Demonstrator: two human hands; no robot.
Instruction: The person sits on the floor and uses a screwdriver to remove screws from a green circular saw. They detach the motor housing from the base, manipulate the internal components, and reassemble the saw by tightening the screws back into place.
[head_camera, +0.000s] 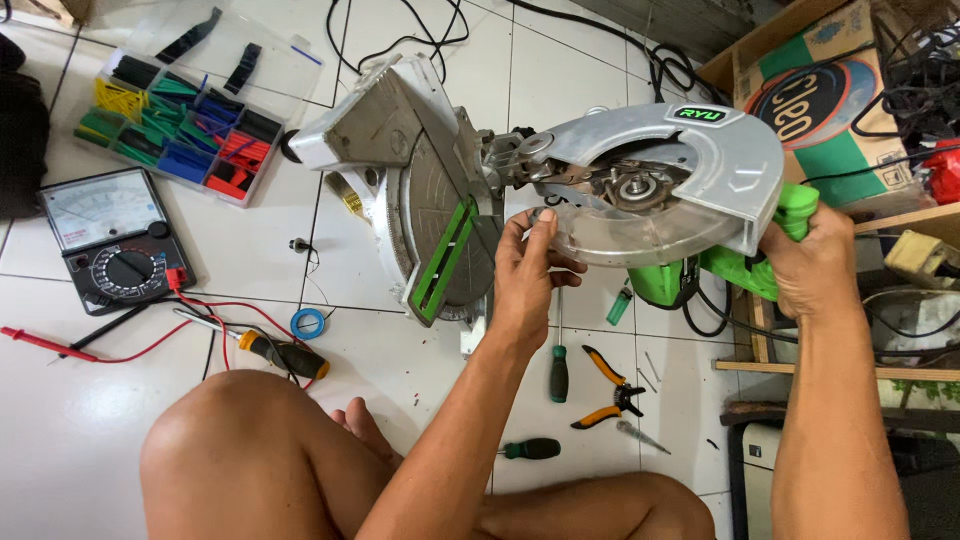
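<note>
The saw (560, 190) looks heavy and rigid. Right hand (810, 265) grips its green handle (790, 215); left hand (530, 265) fingers pinch the clear guard (640, 235), probably brittle.

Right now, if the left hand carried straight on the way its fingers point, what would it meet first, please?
The left hand already touches the saw's clear blade guard; straight on lies the silver upper guard, though depth is uncertain.

The right hand (815, 262) wraps the miter saw (560, 170)'s green handle, hiding most of it, and the clear guard blurs the parts behind it. Right of the saw, the cardboard box (830, 110) and shelf clutter run off the edge. Left of the saw, a dark bag (20, 140) is cut off.
</note>
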